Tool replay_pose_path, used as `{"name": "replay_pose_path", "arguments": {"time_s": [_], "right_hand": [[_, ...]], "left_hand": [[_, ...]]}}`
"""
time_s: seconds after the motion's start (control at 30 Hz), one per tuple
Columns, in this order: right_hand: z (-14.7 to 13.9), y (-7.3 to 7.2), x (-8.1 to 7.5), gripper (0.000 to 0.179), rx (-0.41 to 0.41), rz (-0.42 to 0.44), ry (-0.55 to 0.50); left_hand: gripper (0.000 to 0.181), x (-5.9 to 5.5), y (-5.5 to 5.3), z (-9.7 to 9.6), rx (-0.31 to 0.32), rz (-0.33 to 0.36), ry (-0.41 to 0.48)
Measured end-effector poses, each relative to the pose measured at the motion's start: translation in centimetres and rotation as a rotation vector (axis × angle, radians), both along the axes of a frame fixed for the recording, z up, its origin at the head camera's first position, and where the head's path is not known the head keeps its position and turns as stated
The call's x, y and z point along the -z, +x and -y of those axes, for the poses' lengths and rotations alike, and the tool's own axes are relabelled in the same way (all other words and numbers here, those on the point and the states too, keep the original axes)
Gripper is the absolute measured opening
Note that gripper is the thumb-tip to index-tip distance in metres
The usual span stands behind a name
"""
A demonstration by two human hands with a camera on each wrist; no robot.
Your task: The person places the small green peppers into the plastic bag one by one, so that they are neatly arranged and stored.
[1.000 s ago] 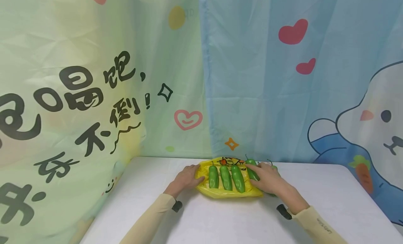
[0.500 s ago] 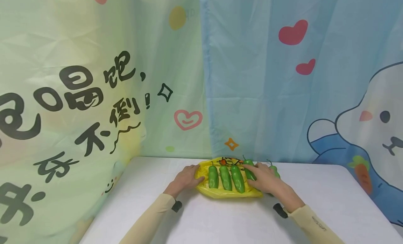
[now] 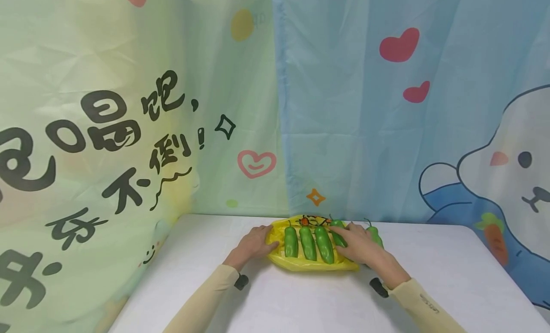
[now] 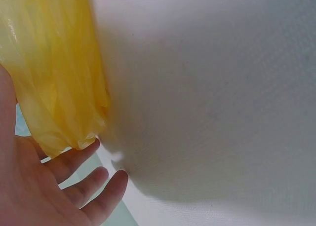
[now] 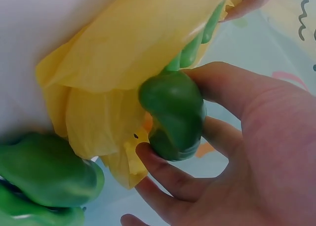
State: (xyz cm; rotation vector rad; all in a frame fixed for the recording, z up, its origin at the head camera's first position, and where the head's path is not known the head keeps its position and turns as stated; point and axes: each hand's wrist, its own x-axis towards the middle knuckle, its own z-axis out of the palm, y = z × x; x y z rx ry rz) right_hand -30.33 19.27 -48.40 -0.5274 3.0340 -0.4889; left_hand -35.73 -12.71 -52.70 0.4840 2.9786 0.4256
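A yellow plastic bag (image 3: 301,265) lies on the white table with three long green peppers (image 3: 308,243) side by side in its opening. My left hand (image 3: 257,242) holds the bag's left edge; in the left wrist view, the yellow plastic (image 4: 59,73) runs between thumb and fingers, the other fingers spread. My right hand (image 3: 361,244) grips another green pepper (image 5: 173,112) between thumb and fingertips, at the bag's right side. In the right wrist view, its blunt end faces the camera, close against the bag's edge.
More green peppers (image 5: 49,169) lie on the table to the right of the bag, partly behind my right hand in the head view. A printed curtain (image 3: 322,108) hangs behind the white table (image 3: 292,299). Dark wrist cameras (image 3: 379,287) sit on both wrists.
My right hand has shifted a little to the left with its pepper, further over the bag. More of the peppers at the right shows now. The left hand stays in place.
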Motion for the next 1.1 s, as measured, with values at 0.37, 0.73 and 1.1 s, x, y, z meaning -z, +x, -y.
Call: {"name": "replay_pose_path", "arguments": {"time_s": [0.37,0.73,1.1], "right_hand": [[0.5,-0.2,0.4,0.058,0.018,0.012,0.000],[1.1,-0.4,0.8,0.059,0.043,0.015,0.023],[1.4,-0.3,1.5,0.061,0.060,-0.008,0.023]], "left_hand": [[0.068,0.0,0.1,0.1,0.009,-0.007,0.004],[0.067,0.1,0.1,0.1,0.006,-0.005,0.006],[0.066,0.0,0.2,0.0,0.014,-0.012,0.001]]}}
